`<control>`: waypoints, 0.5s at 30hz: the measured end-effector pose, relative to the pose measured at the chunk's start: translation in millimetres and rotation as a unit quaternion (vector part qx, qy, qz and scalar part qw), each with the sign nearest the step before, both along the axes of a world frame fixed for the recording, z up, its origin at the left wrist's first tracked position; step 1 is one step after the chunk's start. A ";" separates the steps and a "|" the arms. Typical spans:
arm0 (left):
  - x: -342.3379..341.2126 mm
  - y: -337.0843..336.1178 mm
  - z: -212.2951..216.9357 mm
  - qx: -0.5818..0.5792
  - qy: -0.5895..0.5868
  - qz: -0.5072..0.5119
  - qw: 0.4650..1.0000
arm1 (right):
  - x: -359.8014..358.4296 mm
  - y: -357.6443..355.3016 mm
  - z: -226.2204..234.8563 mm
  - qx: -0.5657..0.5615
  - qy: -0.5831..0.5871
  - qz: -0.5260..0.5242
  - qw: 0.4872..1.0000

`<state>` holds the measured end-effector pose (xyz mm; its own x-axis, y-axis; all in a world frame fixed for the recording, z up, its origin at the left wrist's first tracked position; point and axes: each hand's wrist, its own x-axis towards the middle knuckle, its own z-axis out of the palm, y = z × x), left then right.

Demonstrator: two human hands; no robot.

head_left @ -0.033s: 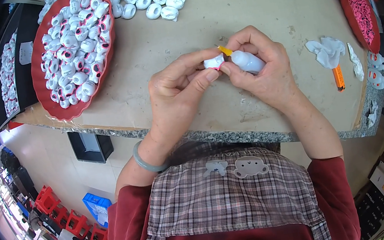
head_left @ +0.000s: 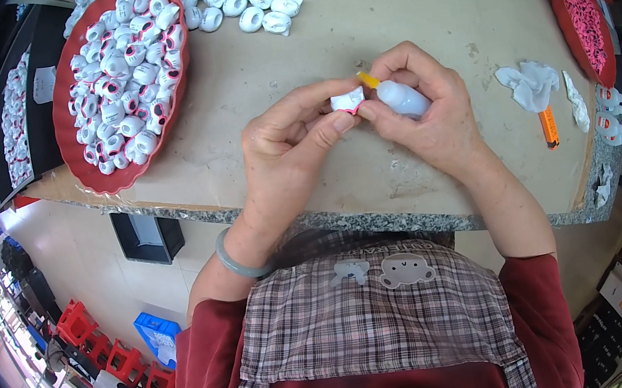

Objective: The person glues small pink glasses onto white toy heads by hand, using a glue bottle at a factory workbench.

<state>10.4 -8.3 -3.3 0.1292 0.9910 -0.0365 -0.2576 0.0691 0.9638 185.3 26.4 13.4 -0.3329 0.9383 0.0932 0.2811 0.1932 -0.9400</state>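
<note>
Between the thumb and fingers of my left hand (head_left: 285,144) is a small white figurine piece (head_left: 347,101) with a pink edge along its lower side. My right hand (head_left: 441,110) is closed around a small translucent white squeeze bottle (head_left: 402,99), tilted so that its yellow nozzle (head_left: 367,80) points up and to the left. The nozzle is just right of the piece, beside my left fingertips; whether it touches anything I cannot tell. Both hands are close together above the table, with my right fingers near the piece.
A red scalloped tray (head_left: 69,135) heaped with white-and-pink pieces stands at the left. More white pieces (head_left: 251,20) lie at the back. On the right are crumpled tissue (head_left: 531,86), an orange cutter (head_left: 549,127), small bottles (head_left: 611,127) and a red tray (head_left: 603,71) of pink bits.
The bottle's yellow nozzle has shifted slightly to the right, a little away from the white piece. My left hand keeps its hold almost unmoved.
</note>
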 end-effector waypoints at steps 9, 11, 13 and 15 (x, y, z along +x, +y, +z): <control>-18.8 5.0 -2.0 -0.114 -0.321 -0.057 0.939 | 15.7 1.1 6.8 -0.202 0.188 0.018 0.961; -21.1 5.1 -1.8 -0.155 -0.397 -0.080 0.901 | 13.9 0.5 6.6 -0.194 0.188 0.014 0.963; -22.4 4.4 -1.0 -0.156 -0.414 -0.085 0.893 | 12.9 -0.2 6.0 -0.187 0.187 0.010 0.964; -24.7 4.4 -0.1 -0.155 -0.432 -0.090 0.884 | 12.4 0.4 5.6 -0.180 0.176 0.018 0.968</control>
<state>-14.3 -3.9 -3.4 0.3958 0.9113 -0.1132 -0.8460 0.4098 0.3411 197.7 26.7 19.0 -0.3734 0.9194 -0.1240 -0.0698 -0.1611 -0.9845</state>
